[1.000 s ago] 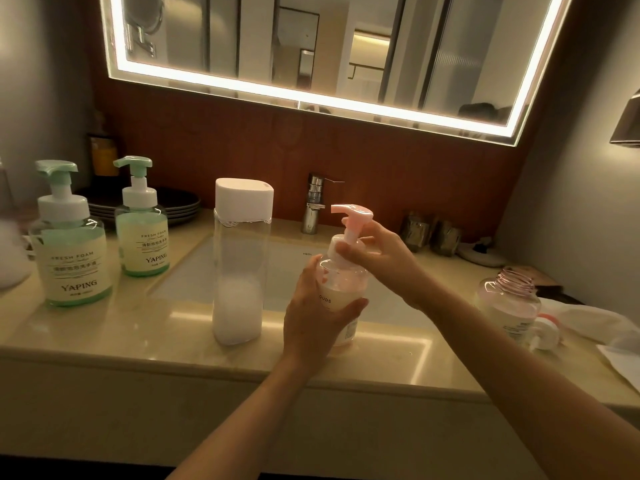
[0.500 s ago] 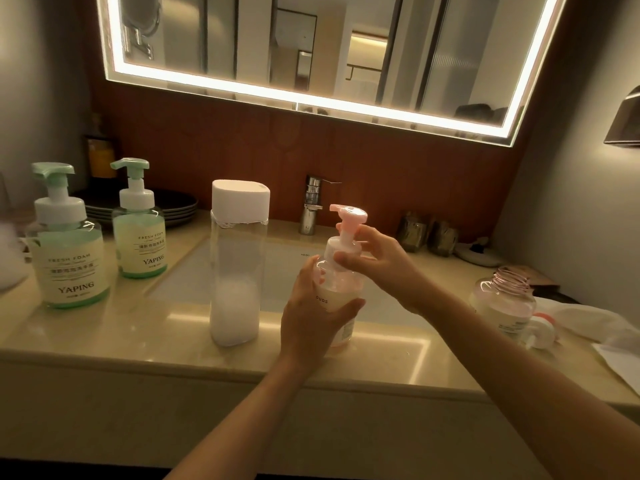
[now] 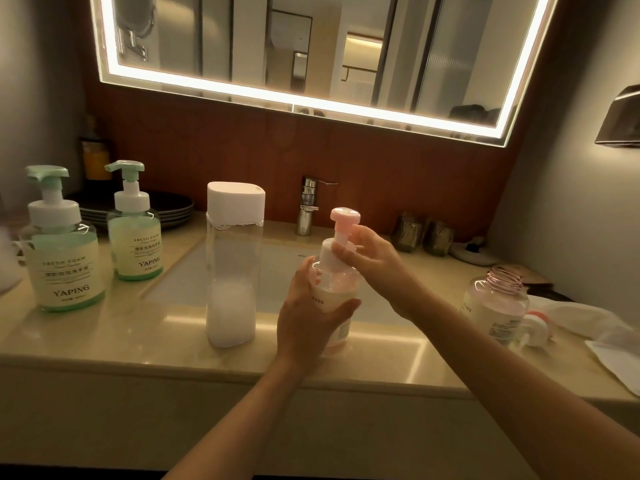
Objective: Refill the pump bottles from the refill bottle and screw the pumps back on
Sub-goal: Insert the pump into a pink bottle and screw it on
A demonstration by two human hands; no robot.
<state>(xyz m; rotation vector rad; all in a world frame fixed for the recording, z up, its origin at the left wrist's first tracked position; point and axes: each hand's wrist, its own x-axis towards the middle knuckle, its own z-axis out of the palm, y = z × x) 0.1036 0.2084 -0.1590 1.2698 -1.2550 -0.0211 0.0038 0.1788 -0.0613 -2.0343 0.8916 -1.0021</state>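
Observation:
A pink pump bottle (image 3: 341, 289) stands on the counter's front edge before the sink. My left hand (image 3: 308, 313) wraps around its body. My right hand (image 3: 367, 258) grips the white collar of its pink pump (image 3: 344, 216). Left of it stands the tall clear refill bottle (image 3: 233, 268) with a white cap, about a third full of white liquid. Two green YAPING pump bottles (image 3: 65, 258) (image 3: 136, 233) stand at the far left with pumps on. At the right a second pink bottle (image 3: 495, 306) stands open, its loose pump (image 3: 535, 329) lying beside it.
The sink basin (image 3: 277, 268) and chrome tap (image 3: 306, 206) lie behind the bottles. Dark stacked plates (image 3: 173, 207) sit at back left, two small jars (image 3: 424, 235) at back right, a white bag (image 3: 595, 323) at far right. A lit mirror (image 3: 311, 46) hangs above.
The pink pump head has turned on the bottle from pointing left to facing the camera, as my right hand twists the collar. My left hand keeps hold of the bottle.

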